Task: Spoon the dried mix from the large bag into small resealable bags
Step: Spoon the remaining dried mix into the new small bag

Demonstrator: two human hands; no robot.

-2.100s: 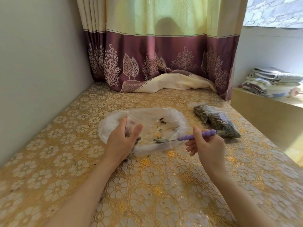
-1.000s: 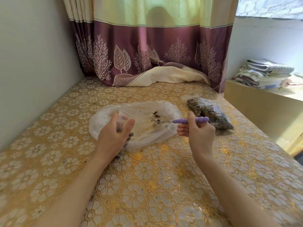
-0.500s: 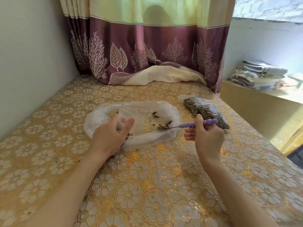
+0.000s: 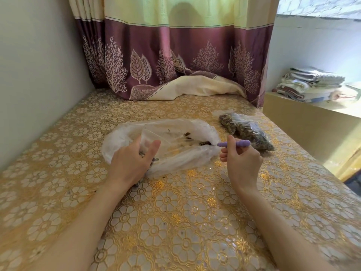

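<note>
Fingers of the right hand were curled round the knobbly purple handle of a spoon, thumb upright against it; its thin metal neck reached left into the mouth of the large bag, the bowl hidden among dark flakes there; the left hand curved round a small resealable bag, thumb on the near side and fingers behind the clear film, its rim standing open and upright; brown bits of dried mix showed through the film below the palm. That large bag lay in the middle of the frame, a wide, crinkled, cloudy-white plastic ring slumped flat on the table, with only a few scraps scattered inside it; the table wore a glossy gold cover embossed with round flower shapes. Right of centre, just beyond the spoon handle, lay filled bags, clear, lumpy and packed with dark green-brown pieces; behind, a satin curtain, plum with pale leaf and tree prints, pooled on the tabletop; folded cloths were stacked on a shelf at the right edge.
</note>
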